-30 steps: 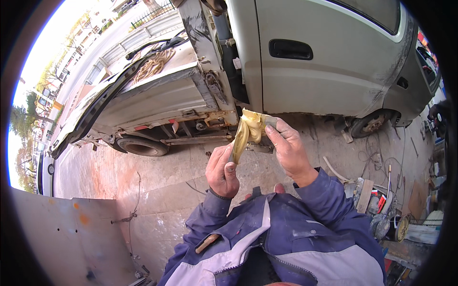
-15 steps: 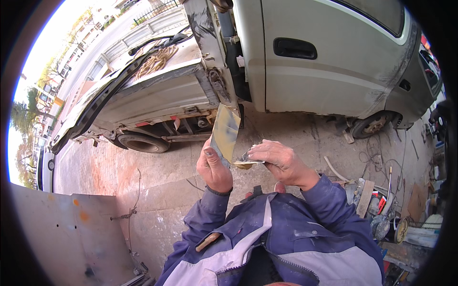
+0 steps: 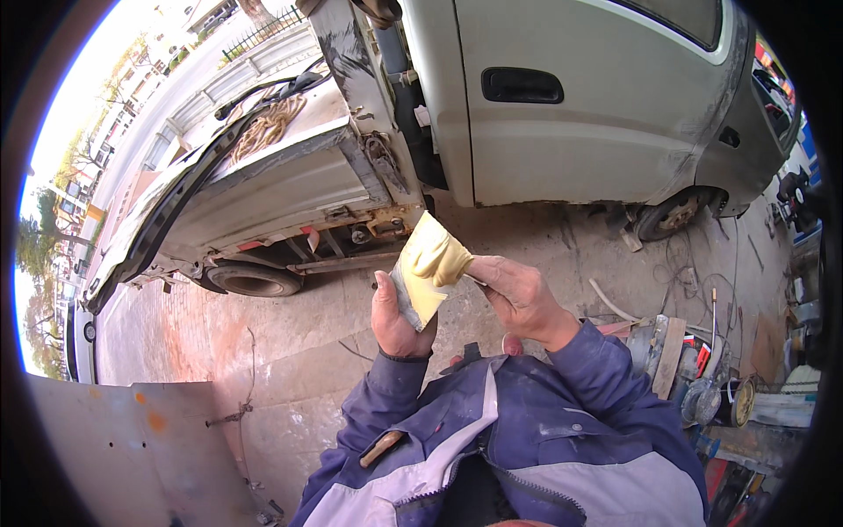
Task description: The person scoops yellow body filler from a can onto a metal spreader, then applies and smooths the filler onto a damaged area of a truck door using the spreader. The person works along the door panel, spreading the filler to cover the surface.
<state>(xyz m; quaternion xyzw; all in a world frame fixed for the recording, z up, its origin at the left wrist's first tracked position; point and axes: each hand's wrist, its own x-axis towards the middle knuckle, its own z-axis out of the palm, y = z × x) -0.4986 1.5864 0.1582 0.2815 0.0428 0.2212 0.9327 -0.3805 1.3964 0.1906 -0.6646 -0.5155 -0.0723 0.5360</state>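
Note:
My left hand (image 3: pixel 398 321) grips a flat mixing board (image 3: pixel 406 297) by its lower left edge, thumb up along the side. A thick yellow putty-like paste (image 3: pixel 436 261) is heaped on the board's upper right and smeared down its face. My right hand (image 3: pixel 529 299) is closed in a pinch on a thin putty spreader (image 3: pixel 478 281), held against the paste. Most of the spreader is hidden by the fingers and the paste. Both hands are in front of my chest, above the concrete floor.
Ahead stands a pale truck with scuffed paint on its cab door (image 3: pixel 580 140). Rope (image 3: pixel 272 125) lies on its cargo bed. A large grey panel (image 3: pixel 132 439) stands at the lower left. Tools, spools and a hose (image 3: pixel 610 299) clutter the right side.
My right hand has risen to the board with the spreader. The paste, earlier a thin smear and a lump low down, is now heaped at the board's upper right.

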